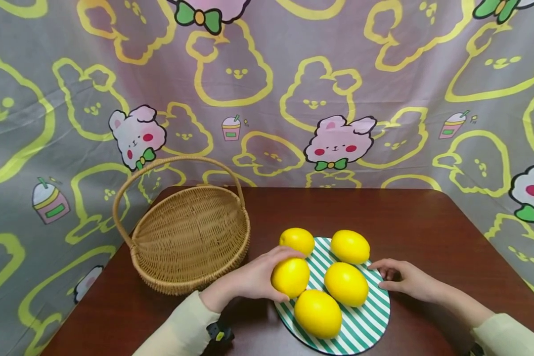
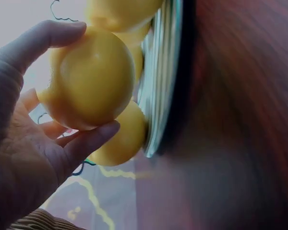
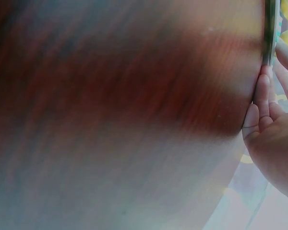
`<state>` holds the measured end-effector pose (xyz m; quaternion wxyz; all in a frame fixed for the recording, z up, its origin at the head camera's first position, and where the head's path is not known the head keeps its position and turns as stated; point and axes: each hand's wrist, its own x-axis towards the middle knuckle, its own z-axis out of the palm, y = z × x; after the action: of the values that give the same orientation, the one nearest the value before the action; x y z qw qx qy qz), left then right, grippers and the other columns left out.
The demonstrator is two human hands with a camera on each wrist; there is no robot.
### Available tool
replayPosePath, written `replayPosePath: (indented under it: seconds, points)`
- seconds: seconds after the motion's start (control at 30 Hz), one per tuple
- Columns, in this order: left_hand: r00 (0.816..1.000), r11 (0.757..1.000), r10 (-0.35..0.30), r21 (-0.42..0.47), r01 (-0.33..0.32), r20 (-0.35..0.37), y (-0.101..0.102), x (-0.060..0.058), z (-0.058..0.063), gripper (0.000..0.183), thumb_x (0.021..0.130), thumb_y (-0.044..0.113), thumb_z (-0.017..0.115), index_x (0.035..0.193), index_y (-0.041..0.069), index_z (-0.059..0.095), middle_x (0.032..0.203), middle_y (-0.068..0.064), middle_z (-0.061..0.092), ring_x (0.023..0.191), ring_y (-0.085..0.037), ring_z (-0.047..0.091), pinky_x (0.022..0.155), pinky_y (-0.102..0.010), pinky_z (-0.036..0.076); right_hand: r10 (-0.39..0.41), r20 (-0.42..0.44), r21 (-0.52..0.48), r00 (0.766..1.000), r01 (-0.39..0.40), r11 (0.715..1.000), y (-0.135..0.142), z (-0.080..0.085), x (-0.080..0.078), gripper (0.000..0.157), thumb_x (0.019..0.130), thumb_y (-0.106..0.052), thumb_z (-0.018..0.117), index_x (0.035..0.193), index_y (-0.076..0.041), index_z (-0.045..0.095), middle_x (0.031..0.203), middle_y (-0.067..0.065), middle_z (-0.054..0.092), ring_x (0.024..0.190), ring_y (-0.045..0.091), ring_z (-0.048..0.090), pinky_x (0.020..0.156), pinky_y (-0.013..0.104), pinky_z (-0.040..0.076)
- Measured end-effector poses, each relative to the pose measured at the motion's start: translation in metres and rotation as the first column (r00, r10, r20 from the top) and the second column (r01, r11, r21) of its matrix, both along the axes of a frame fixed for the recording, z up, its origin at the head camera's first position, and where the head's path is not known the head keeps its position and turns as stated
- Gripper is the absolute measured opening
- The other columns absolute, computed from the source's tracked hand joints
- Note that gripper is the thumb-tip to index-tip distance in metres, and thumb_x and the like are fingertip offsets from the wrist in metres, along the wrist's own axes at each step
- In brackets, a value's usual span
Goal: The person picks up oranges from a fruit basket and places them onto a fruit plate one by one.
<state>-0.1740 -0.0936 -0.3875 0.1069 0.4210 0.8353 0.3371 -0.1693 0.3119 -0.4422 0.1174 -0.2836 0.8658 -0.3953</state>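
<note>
My left hand [image 1: 264, 274] grips a yellow lemon [image 1: 290, 278] at the left edge of a round plate [image 1: 376, 311] with green and white stripes. In the left wrist view, thumb and fingertips curve round this lemon [image 2: 91, 79], with the palm behind it. Several other lemons lie on the plate: one at the back left [image 1: 297, 241], one at the back right [image 1: 350, 246], others in the middle [image 1: 346, 284] and at the front [image 1: 318, 314]. My right hand [image 1: 409, 280] rests at the plate's right rim, thumb and fingertips touching the edge [image 3: 269, 33].
A wicker basket [image 1: 191, 237] with a tall arched handle [image 1: 178, 159] stands left of the plate, beside my left forearm. Under everything is a dark reddish-brown table [image 1: 409, 217]. A patterned cloth [image 1: 258, 54] hangs behind and along the sides.
</note>
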Motion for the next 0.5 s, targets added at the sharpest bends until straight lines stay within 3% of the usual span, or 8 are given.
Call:
replayPosePath:
  seconds: [0.5]
  points:
    - [0.998, 0.999, -0.034, 0.013, 0.034, 0.055, 0.003, -0.011, -0.018, 0.087, 0.072, 0.021, 0.086, 0.144, 0.027, 0.039, 0.139, 0.003, 0.044, 0.119, -0.012, 0.045, 0.097, -0.035, 0.039, -0.024, 0.040, 0.017, 0.999, 0.024, 1.000, -0.002, 0.003, 0.001, 0.039, 0.090, -0.015, 0.069, 0.125, 0.001, 0.058, 0.090, -0.001, 0.054, 0.075, 0.011, 0.051, 0.064, 0.024, 0.044]
